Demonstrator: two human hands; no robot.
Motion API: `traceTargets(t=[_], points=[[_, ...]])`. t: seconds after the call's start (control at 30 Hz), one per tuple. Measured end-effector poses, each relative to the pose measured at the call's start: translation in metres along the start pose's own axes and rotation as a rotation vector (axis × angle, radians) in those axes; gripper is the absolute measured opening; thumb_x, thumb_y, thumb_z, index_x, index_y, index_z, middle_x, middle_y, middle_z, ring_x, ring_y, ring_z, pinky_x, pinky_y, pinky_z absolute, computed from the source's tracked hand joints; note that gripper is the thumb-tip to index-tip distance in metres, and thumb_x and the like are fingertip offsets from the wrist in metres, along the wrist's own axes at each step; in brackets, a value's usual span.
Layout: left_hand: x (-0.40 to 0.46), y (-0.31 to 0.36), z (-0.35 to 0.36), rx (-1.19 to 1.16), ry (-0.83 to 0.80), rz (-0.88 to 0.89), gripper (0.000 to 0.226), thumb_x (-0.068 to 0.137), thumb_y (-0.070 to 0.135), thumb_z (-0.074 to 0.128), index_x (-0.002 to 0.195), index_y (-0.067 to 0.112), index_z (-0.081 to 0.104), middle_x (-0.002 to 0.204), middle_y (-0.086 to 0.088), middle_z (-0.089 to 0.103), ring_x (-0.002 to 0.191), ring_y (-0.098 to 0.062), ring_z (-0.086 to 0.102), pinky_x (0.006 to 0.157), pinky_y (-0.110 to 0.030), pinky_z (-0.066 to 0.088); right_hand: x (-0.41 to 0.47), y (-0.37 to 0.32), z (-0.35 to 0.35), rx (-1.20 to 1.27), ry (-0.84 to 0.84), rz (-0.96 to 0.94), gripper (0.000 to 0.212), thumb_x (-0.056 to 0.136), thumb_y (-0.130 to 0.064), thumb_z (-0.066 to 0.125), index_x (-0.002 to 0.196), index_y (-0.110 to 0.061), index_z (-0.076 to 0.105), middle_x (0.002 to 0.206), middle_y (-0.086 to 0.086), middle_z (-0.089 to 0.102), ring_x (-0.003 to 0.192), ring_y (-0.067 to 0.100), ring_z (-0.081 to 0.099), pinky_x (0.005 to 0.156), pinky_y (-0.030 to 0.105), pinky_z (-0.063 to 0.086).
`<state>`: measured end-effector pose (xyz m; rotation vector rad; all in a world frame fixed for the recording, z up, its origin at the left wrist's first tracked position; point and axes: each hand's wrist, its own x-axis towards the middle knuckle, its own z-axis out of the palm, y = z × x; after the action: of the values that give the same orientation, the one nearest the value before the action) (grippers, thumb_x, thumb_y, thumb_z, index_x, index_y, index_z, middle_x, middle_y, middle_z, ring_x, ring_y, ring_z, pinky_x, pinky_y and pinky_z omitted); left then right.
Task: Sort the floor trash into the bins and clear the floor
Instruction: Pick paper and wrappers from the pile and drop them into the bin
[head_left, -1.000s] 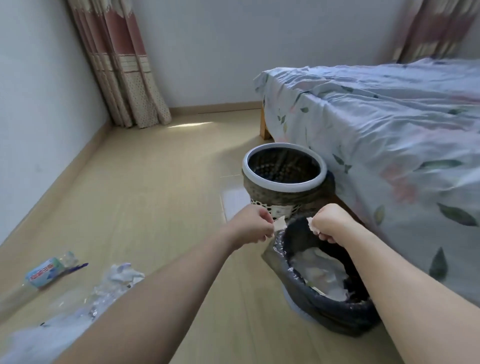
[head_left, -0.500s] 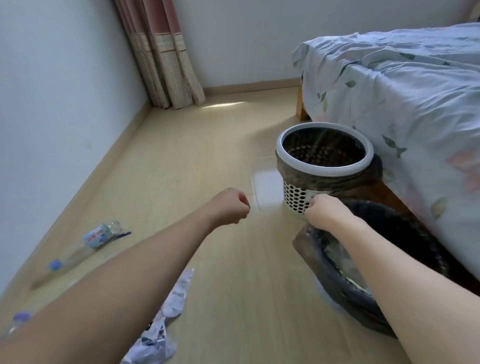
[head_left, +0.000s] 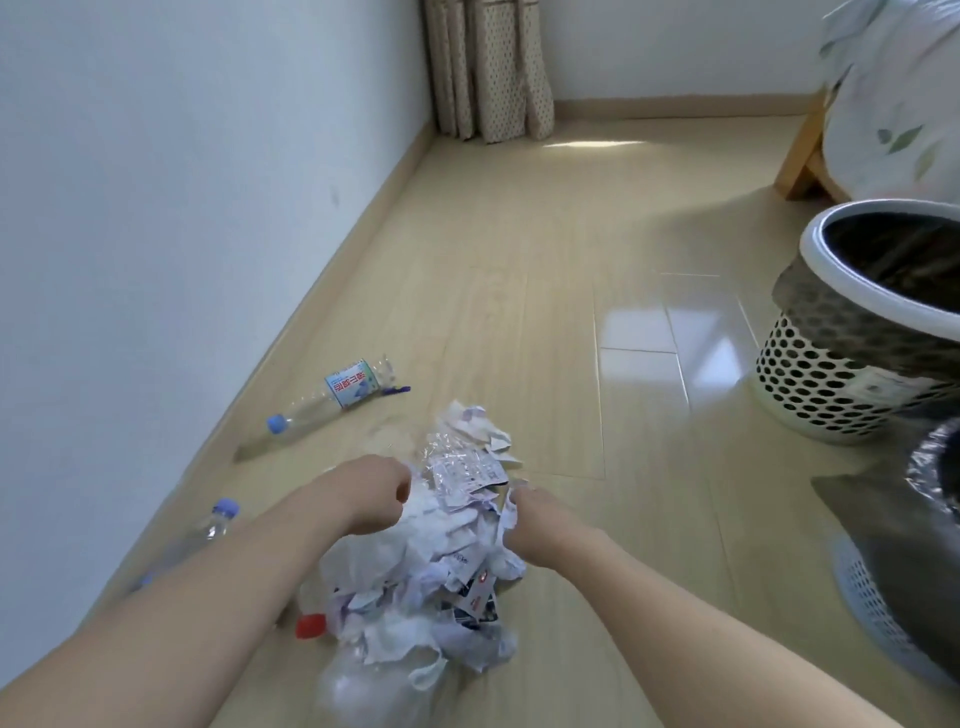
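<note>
Two hands reach down into the heap of crumpled paper (head_left: 447, 561) on the wooden floor (head_left: 545, 312). Our left hand (head_left: 371, 491) sits at the heap's left edge with its fingers curled in; we cannot tell whether it holds anything. Our right hand (head_left: 530, 519) is at the right edge, fingers pinching a scrap of the paper. A red cap (head_left: 310, 625) lies against the heap's near left side. Two plastic bottles lie nearer the wall, one with a label (head_left: 332, 397) and one with none (head_left: 202, 530). A white-rimmed bin (head_left: 852, 332) and a black-bagged bin (head_left: 893, 530) stand well apart to the right.
</note>
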<state>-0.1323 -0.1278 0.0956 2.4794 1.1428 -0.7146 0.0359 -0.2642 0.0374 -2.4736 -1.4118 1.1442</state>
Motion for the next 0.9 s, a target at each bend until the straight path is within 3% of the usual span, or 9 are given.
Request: traceTargets(t=[0.17, 0.37, 0.5, 0.6, 0.73, 0.9], points=[[-0.005, -0.02, 0.021, -0.037, 0.047, 0.087, 0.019, 0.089, 0.022, 0.044, 0.098, 0.031, 0.058, 0.104, 0.009, 0.061, 0.095, -0.015, 0.057, 0.083, -0.031, 0.05, 0.029, 0.013, 0.039, -0.259, 0.031, 0.074, 0.061, 0.092, -0.036, 0.046, 0.145, -0.015, 0.023, 0.146, 0.01, 0.029, 0.132, 0.031, 0.032, 0.106, 0.043, 0.03], [-0.001, -0.018, 0.044, -0.006, 0.113, 0.22, 0.028, 0.091, 0.026, 0.047, 0.116, 0.027, 0.058, 0.111, 0.006, 0.056, 0.102, -0.015, 0.052, 0.084, -0.028, 0.043, 0.035, 0.025, 0.055, -0.454, 0.108, 0.0, 0.039, 0.092, -0.023, 0.046, 0.131, -0.017, 0.045, 0.131, 0.007, 0.046, 0.123, 0.027, 0.041, 0.099, 0.037, 0.031], [-0.002, -0.006, 0.056, 0.228, 0.163, 0.447, 0.037, 0.087, 0.037, 0.055, 0.124, 0.032, 0.053, 0.117, 0.004, 0.046, 0.105, -0.018, 0.044, 0.086, -0.029, 0.037, 0.029, 0.024, 0.047, -0.428, -0.003, 0.045, 0.029, 0.091, -0.018, 0.042, 0.118, -0.015, 0.054, 0.122, 0.008, 0.059, 0.117, 0.029, 0.05, 0.095, 0.036, 0.034], [0.001, -0.003, 0.063, 0.47, 0.152, 0.558, 0.035, 0.083, 0.04, 0.059, 0.116, 0.028, 0.057, 0.122, 0.0, 0.041, 0.109, -0.023, 0.04, 0.087, -0.034, 0.034, 0.022, 0.017, 0.029, -0.338, -0.086, 0.088, 0.023, 0.092, -0.021, 0.043, 0.111, -0.015, 0.054, 0.119, 0.008, 0.062, 0.111, 0.03, 0.055, 0.09, 0.035, 0.04], [-0.002, -0.001, 0.061, 0.506, 0.162, 0.51, 0.022, 0.084, 0.029, 0.056, 0.102, 0.023, 0.068, 0.124, -0.001, 0.044, 0.113, -0.026, 0.039, 0.087, -0.035, 0.031, 0.003, 0.011, -0.003, -0.2, -0.189, 0.071, 0.028, 0.095, -0.019, 0.048, 0.117, -0.005, 0.058, 0.12, 0.013, 0.062, 0.091, 0.026, 0.052, 0.076, 0.032, 0.044], [-0.009, 0.016, 0.029, 0.107, -0.012, 0.274, 0.018, 0.088, 0.04, 0.058, 0.095, 0.033, 0.074, 0.121, 0.013, 0.051, 0.115, -0.015, 0.035, 0.095, -0.033, 0.024, -0.025, 0.015, -0.043, -0.216, -0.141, -0.01, 0.031, 0.094, -0.016, 0.045, 0.122, -0.01, 0.059, 0.119, 0.012, 0.06, 0.088, 0.024, 0.046, 0.077, 0.029, 0.042]])
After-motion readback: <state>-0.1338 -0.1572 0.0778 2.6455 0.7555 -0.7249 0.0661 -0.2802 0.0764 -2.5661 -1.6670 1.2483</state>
